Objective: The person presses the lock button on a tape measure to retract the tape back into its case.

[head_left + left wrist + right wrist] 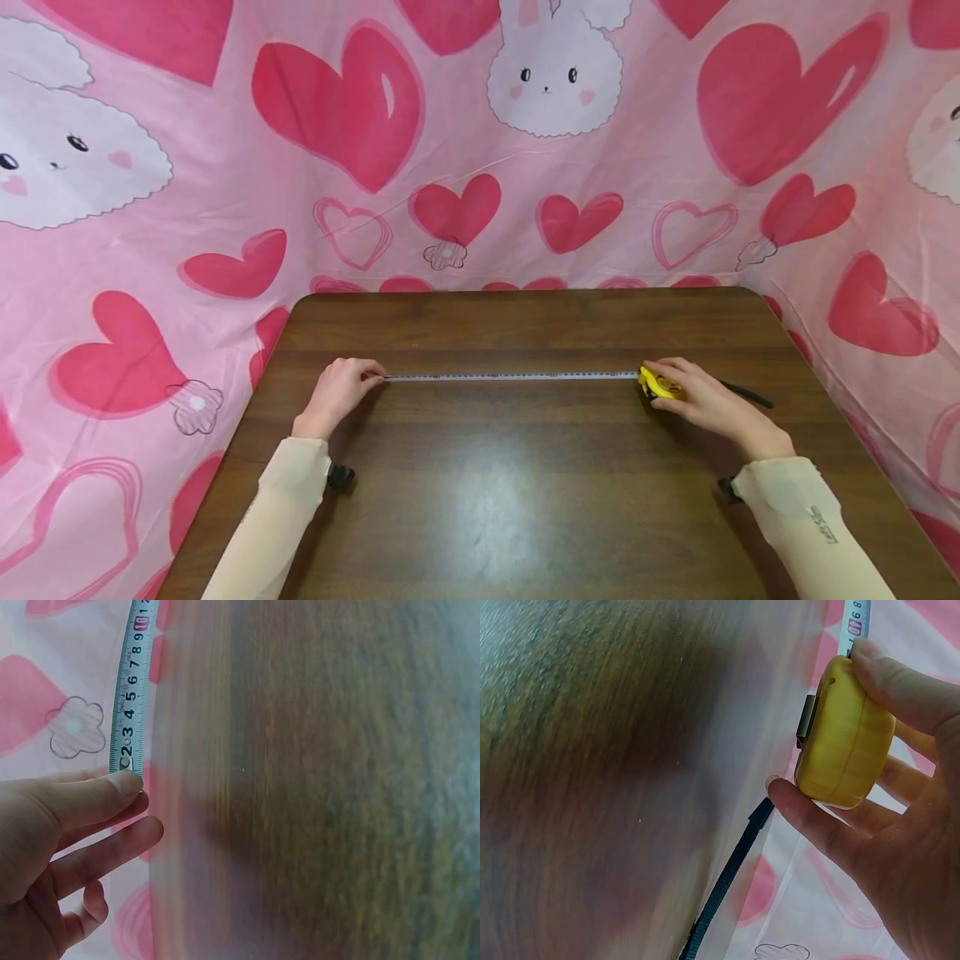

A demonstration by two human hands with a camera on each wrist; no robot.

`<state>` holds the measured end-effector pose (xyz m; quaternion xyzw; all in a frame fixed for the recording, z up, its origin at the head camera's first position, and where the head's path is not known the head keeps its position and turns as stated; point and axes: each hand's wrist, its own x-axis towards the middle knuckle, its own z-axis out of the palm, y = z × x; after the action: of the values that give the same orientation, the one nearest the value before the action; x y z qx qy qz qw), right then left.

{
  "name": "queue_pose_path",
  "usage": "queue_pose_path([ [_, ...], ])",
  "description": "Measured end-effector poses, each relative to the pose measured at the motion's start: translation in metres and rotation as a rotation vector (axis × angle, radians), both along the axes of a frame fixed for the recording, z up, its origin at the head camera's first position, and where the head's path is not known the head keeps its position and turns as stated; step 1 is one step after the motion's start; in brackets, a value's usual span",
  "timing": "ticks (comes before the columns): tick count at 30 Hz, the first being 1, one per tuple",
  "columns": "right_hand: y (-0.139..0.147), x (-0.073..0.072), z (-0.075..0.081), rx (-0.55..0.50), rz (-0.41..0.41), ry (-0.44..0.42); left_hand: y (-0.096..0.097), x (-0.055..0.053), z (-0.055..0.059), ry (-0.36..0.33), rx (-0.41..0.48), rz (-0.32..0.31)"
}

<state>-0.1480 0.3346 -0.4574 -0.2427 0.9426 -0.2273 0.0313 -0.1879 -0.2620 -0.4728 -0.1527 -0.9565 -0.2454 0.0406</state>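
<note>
A yellow tape measure is in my right hand, which grips its case between thumb and fingers. Its white blade runs straight across to the left, out over the table. At the blade's end, my left hand pinches the tip between thumb and fingers. In the left wrist view the blade shows black numbers rising away from the thumb, and the other fingers are spread apart. The right wrist view shows the case edge-on, with a black strap hanging from it.
The brown wooden table has rounded far corners. Pink cloth with hearts and rabbit faces hangs behind it and along both sides. A dark device is strapped at the left wrist, another at the right.
</note>
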Motion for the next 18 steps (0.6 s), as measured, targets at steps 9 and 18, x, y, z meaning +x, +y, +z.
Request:
queue_pose_path([
  [9,-0.002,-0.001,0.001,-0.002,-0.021,-0.024,0.008,0.001,0.002,-0.010,0.007,0.005],
  [18,-0.007,-0.001,-0.001,0.003,-0.021,-0.055,0.013,0.003,-0.001,-0.012,0.012,-0.010],
])
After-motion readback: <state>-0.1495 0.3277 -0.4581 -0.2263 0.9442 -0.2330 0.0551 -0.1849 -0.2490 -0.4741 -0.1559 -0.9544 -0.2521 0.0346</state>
